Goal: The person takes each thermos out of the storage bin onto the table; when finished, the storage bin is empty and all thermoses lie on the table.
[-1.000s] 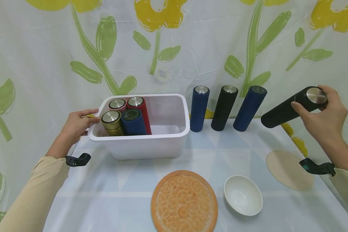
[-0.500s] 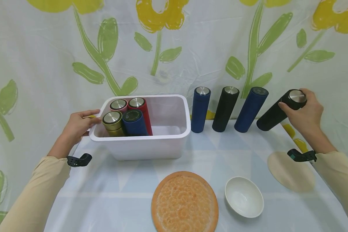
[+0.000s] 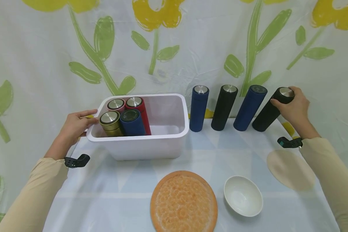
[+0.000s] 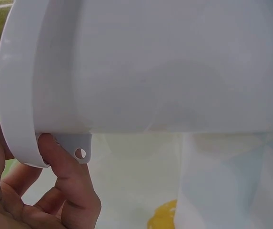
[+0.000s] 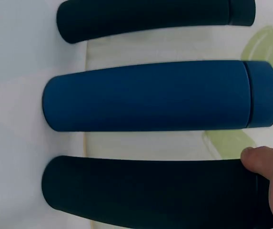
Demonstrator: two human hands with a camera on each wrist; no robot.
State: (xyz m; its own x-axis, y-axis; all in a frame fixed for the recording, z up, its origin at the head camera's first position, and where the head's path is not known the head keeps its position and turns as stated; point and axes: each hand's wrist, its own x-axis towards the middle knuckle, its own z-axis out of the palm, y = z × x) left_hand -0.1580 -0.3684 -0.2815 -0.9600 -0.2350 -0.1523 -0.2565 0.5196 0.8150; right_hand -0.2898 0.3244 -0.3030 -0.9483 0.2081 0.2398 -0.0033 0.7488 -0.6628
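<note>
My right hand grips a black thermos bottle near its steel-topped lid, at the right end of a row along the table's back edge. In the right wrist view my thumb lies along the black bottle, and its base is at the tabletop. Beside it stand a blue thermos, another black one and a second blue one. My left hand pinches the left rim of a white plastic bin; the left wrist view shows the fingers curled under that rim.
Inside the bin's left half stand several thermoses: a gold one, a blue one, a red one and a pink one. In front lie a round bread-patterned mat, a white bowl and a beige disc.
My right hand has moved left and set the black thermos more upright, its base now at the table beside the blue one. The left hand stays on the bin's rim.
</note>
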